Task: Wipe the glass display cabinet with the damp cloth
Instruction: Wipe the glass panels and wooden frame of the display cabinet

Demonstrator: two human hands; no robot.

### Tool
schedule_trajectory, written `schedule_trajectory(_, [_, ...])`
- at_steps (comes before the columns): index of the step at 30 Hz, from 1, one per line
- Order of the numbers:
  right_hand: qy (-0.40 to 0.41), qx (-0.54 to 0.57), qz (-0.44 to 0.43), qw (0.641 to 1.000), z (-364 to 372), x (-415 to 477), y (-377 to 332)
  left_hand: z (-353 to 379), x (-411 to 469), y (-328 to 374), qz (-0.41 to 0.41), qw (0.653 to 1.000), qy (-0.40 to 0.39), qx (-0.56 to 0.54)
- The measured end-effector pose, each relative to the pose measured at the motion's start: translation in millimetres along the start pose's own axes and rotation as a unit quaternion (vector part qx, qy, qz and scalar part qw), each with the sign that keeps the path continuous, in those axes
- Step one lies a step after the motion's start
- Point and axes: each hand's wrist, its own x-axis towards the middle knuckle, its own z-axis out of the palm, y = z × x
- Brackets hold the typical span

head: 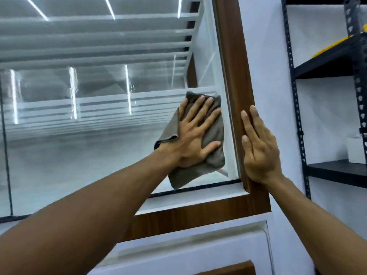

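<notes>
The glass display cabinet point(79, 126) fills the left and middle of the head view, its pane framed on the right by a brown wooden post point(236, 80). A grey-brown cloth point(214, 133) lies flat on the glass near the pane's lower right corner. My left hand point(195, 133) presses on the cloth with fingers spread. My right hand point(258, 147) rests flat against the wooden post, fingers straight and close together, holding nothing.
White shelves show through the glass, with bright light strips reflected in it. A dark metal rack point(325, 68) stands at the right, with a yellow item point(337, 43) on one shelf and a white box point(356, 151) lower. A white panelled base point(194, 249) sits below the cabinet.
</notes>
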Motion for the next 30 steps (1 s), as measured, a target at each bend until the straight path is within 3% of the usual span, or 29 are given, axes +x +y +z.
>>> schedule_trajectory(3, [0.009,-0.035,0.010,0.999,1,-1,-3,-28,-3,-43,-0.142,0.989,-0.011,0.047])
schedule_trajectory(5, [0.021,-0.076,0.025,0.997,3,-1,-13,-38,-33,-44,-0.192,0.978,-0.024,0.081])
schedule_trajectory(7, [0.028,-0.085,0.003,0.996,11,7,-33,-40,-64,-26,-0.163,0.981,-0.056,0.093])
schedule_trajectory(10, [-0.008,-0.049,-0.084,0.995,42,30,-69,-38,-67,-23,-0.022,0.988,-0.120,0.098])
schedule_trajectory(12, [-0.015,-0.015,-0.077,0.997,62,49,-87,-39,-47,-50,-0.008,0.994,-0.076,0.072])
schedule_trajectory(15, [-0.007,-0.021,-0.062,0.998,83,69,-108,-61,-36,-110,-0.181,0.982,0.017,0.054])
schedule_trajectory(17, [-0.007,-0.049,-0.088,0.995,94,74,-125,-76,-55,-135,-0.296,0.951,-0.001,0.085])
schedule_trajectory(19, [-0.016,-0.065,-0.102,0.992,104,79,-144,-84,-77,-127,-0.331,0.939,-0.009,0.097])
schedule_trajectory(22, [-0.019,-0.071,-0.085,0.994,117,87,-165,-81,-91,-109,-0.238,0.963,-0.058,0.109])
schedule_trajectory(25, [-0.001,-0.089,-0.090,0.992,121,87,-169,-96,-70,-151,-0.147,0.980,-0.081,0.108])
schedule_trajectory(27, [0.005,-0.086,-0.097,0.992,121,86,-167,-111,-69,-186,-0.221,0.972,-0.035,0.078])
schedule_trajectory(30, [0.001,-0.076,-0.084,0.994,121,86,-166,-123,-98,-208,-0.363,0.927,-0.025,0.087])
